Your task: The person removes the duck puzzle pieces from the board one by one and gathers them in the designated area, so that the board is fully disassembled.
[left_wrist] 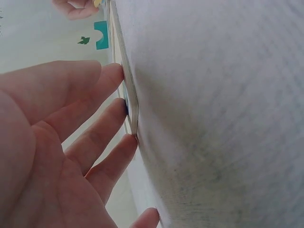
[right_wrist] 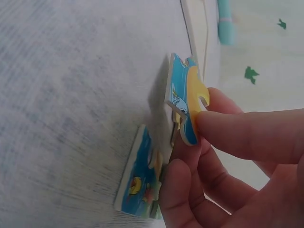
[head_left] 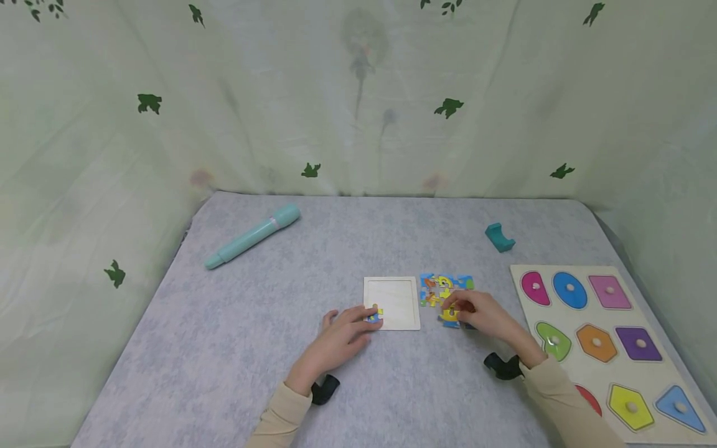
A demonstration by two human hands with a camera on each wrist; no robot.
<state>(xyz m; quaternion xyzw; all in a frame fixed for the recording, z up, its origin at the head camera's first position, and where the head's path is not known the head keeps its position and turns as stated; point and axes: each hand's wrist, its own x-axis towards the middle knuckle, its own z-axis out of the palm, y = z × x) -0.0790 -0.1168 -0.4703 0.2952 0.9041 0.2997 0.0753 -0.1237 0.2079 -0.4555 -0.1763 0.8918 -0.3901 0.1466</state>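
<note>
A white square puzzle tray (head_left: pixel 399 305) lies flat on the table. One jigsaw piece (head_left: pixel 378 315) sits in its near-left corner. My left hand (head_left: pixel 336 342) rests its extended fingertips on that piece and on the tray's edge; the left wrist view shows fingers (left_wrist: pixel 111 161) against the tray's side. Just right of the tray, my right hand (head_left: pixel 484 316) pinches a blue and yellow jigsaw piece (right_wrist: pixel 183 92) between thumb and fingers, tilted up from the table. Several more pieces (head_left: pixel 445 284) lie grouped beside the tray, one a blue piece (right_wrist: pixel 135 183) under the right fingers.
A wooden board (head_left: pixel 571 317) with coloured knobbed shapes lies at the right, under the right forearm. Behind it stands a teal arch-shaped block (head_left: pixel 498 238). A long light-teal stick (head_left: pixel 252 238) with a thicker end lies at the back left. Patterned curtains surround the table.
</note>
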